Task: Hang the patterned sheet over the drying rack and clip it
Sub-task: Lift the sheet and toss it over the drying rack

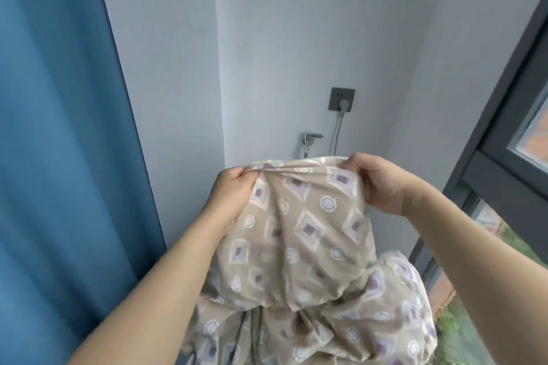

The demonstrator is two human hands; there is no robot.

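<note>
The patterned sheet [308, 246] is beige with white circles and purple-centred diamonds. It hangs bunched in front of me, its top edge stretched between my two hands. My left hand [229, 195] pinches the upper edge at the left. My right hand [375, 184] grips the same edge at the right. The lower part of the sheet falls in loose folds out of the bottom of the view. No drying rack and no clips are in view.
A blue curtain [59, 157] fills the left side. A pale wall corner stands ahead with a grey socket [341, 99], a plugged-in cable and a metal tap [310, 141]. A dark window frame [504, 139] runs down the right.
</note>
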